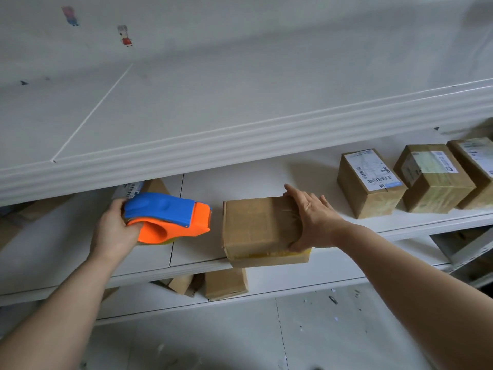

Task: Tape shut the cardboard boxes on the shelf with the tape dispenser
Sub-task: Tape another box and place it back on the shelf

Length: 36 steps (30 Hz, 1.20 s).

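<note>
A blue and orange tape dispenser (170, 218) is gripped by my left hand (116, 231), fingers through its orange handle, just above the white middle shelf (197, 252). To its right lies a flat brown cardboard box (260, 228) at the shelf's front edge, overhanging it slightly, with yellowish tape along its near side. My right hand (310, 218) rests on the box's right end, fingers spread over the top and thumb round the near corner. The dispenser's nose sits a short gap left of the box.
Three labelled cardboard boxes (369, 182) (433, 178) (477, 169) stand at the shelf's right. More boxes (225, 285) lie on the lower shelf, and cardboard (154, 186) sits behind the dispenser. The upper shelf's edge (240, 145) overhangs. Debris dots the floor.
</note>
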Tool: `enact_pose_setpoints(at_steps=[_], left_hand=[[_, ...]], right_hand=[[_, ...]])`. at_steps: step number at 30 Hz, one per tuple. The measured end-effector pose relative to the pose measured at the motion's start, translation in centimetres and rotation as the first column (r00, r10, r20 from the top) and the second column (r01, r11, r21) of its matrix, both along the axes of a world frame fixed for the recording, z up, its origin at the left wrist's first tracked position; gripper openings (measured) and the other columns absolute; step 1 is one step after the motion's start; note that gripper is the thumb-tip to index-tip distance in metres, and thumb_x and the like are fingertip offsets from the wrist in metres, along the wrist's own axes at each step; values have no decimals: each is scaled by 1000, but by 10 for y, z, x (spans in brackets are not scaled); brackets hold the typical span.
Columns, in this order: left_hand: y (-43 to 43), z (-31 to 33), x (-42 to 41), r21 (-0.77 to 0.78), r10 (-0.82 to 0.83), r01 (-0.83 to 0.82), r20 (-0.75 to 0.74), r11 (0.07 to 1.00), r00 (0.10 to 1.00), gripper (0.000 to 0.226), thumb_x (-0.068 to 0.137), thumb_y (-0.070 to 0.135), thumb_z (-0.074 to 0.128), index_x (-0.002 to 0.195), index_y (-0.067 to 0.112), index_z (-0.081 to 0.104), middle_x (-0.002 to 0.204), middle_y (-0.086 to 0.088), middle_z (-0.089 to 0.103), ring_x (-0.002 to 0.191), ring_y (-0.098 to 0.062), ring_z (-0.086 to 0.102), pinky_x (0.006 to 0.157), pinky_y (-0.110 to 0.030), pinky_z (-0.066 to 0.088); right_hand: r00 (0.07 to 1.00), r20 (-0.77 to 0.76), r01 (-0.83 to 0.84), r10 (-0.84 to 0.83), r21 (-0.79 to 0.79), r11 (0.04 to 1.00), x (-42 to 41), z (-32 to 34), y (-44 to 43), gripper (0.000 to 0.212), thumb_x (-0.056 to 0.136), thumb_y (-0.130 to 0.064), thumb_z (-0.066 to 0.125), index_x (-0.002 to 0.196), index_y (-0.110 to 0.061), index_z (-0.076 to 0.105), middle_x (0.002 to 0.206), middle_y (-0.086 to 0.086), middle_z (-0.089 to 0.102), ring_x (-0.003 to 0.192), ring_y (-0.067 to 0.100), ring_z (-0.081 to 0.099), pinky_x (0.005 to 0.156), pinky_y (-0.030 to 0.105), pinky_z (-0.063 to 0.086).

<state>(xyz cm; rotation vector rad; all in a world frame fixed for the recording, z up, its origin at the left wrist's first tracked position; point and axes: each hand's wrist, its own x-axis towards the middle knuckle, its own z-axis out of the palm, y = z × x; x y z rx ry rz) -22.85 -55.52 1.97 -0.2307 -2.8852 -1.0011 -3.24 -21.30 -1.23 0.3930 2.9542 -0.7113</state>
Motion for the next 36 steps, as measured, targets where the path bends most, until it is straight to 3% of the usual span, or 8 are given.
enact_pose_setpoints(at_steps=[4,8,12,14,23,29,33,36], left_hand=[[8,-6,6,-12,-18,18,-9,1000,1000,44,64,20,54,108,22,53,94,-8,64,85,-34,60,76,-47,53],[20,-21,13,4,-26,26,54,1000,998,29,77,1,59,97,20,51,85,-8,62,83,-36,60,72,-45,51],[31,-27,16,2,-50,50,45,999,998,26,79,3,58,96,21,50,81,-5,60,79,-34,58,69,-42,50],[32,-27,14,-12,-62,62,41,998,997,26,80,4,58,99,20,51,83,-7,60,79,-34,57,69,-42,50],[36,-28,17,-43,-66,67,27,997,997,29,82,3,56,108,14,50,83,-5,56,77,-30,53,65,-35,44],[35,-30,18,-19,-60,61,46,998,997,29,82,5,57,108,16,51,89,-3,57,81,-29,53,67,-35,45],[34,-33,18,-11,-49,50,67,999,997,30,82,4,55,109,16,50,90,-3,56,84,-31,55,68,-37,45],[34,-32,22,-1,-49,49,79,999,996,28,83,4,54,108,16,49,86,-1,55,85,-32,57,68,-37,45]], right_hand=[[1000,10,-1,0,7,1000,-1,3,-1,134,55,-45,84,151,-27,-8,149,-5,25,139,16,21,120,46,5],[999,38,-7,4,68,998,-2,4,-5,129,59,-46,81,152,-26,-7,152,-4,19,143,17,14,120,48,3],[984,126,-167,129,364,916,-7,1,-20,135,59,-60,74,150,-24,-19,158,1,-25,145,22,-24,116,57,-9],[970,121,-241,209,422,874,-7,-6,-34,137,57,-73,69,148,-29,-24,151,-2,-35,142,23,-31,115,57,-13],[938,109,-342,329,443,829,-20,-12,-54,119,69,-74,59,145,-39,-26,155,-6,-32,142,19,-30,117,53,-9],[931,104,-360,349,415,836,-25,-10,-64,107,75,-72,55,148,-40,-17,157,-7,-26,144,15,-26,118,49,-9],[967,29,-248,253,342,906,-38,-1,-73,112,69,-66,67,153,-31,2,161,-4,-16,146,17,-20,119,48,-9],[988,110,-141,109,352,925,-61,5,-84,132,62,-65,73,152,-21,-14,160,9,-15,146,29,-20,117,57,-5]])
